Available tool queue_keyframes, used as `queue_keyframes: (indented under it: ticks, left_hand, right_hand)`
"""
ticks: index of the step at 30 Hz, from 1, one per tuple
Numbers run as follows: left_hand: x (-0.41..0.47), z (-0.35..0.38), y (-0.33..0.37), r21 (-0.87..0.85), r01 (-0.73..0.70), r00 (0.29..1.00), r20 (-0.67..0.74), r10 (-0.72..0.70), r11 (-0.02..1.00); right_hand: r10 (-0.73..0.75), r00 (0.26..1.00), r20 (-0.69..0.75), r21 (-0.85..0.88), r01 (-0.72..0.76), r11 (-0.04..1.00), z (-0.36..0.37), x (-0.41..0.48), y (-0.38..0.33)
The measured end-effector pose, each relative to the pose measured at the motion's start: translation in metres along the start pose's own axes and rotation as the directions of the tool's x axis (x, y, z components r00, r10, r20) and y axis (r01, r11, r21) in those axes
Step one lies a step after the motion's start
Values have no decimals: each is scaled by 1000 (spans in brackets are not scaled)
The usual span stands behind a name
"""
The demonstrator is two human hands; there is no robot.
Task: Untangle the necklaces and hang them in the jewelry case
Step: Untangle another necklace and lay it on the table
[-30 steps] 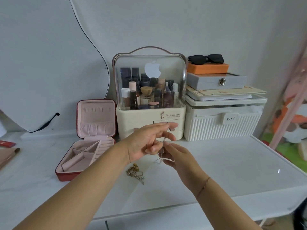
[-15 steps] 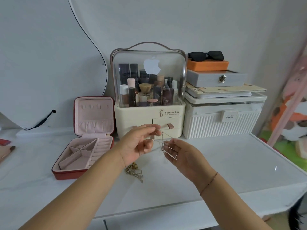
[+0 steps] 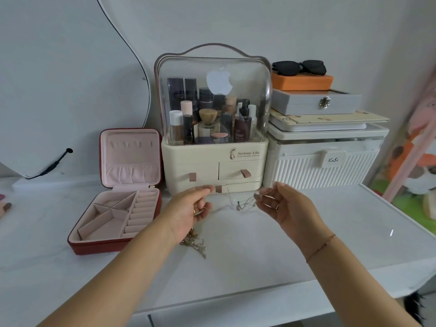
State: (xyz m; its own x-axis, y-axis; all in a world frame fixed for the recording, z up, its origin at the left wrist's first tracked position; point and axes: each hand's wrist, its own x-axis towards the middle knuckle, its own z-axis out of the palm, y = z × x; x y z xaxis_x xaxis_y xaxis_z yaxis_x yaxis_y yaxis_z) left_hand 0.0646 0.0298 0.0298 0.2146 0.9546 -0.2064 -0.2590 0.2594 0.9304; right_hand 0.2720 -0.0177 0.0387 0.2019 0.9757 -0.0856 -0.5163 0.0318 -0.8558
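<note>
Left hand (image 3: 188,210), right hand (image 3: 286,208) apart, both pinching thin necklace (image 3: 244,204).

White desk (image 3: 306,237): red jewelry case (image 3: 99,247) is set open at left; cosmetics organizer (image 3: 200,166) and ribbed box (image 3: 306,172) are stood at back; gold necklace tangle (image 3: 195,244) is laid mid-desk.

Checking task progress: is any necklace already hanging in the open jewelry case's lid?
No: the hooks in the jewelry case are bare, with a thin chain held between left hand and right hand.
</note>
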Motion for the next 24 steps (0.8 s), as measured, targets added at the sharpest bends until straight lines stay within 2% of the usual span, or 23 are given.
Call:
queue_keyframes:
  ticks: [5, 13, 18, 24]
  left_hand:
    - [1, -2, 1, 50, -29, 1000, 9, 29, 998]
    - [7, -11, 5, 212, -75, 990, -102, 98, 974]
    - [13, -12, 4, 212, -88, 976, -179, 127, 973]
    - [6, -9, 3, 387, -34, 990, -112, 84, 921]
  right_hand:
    - [55, 995, -78, 78, -49, 996, -14, 6, -9]
    - [58, 980, -190, -213, -99, 972, -33, 9, -15]
    - [53, 996, -78, -201, -68, 977, -46, 7, -16]
    - [26, 1000, 6, -113, -25, 993, -58, 4, -16]
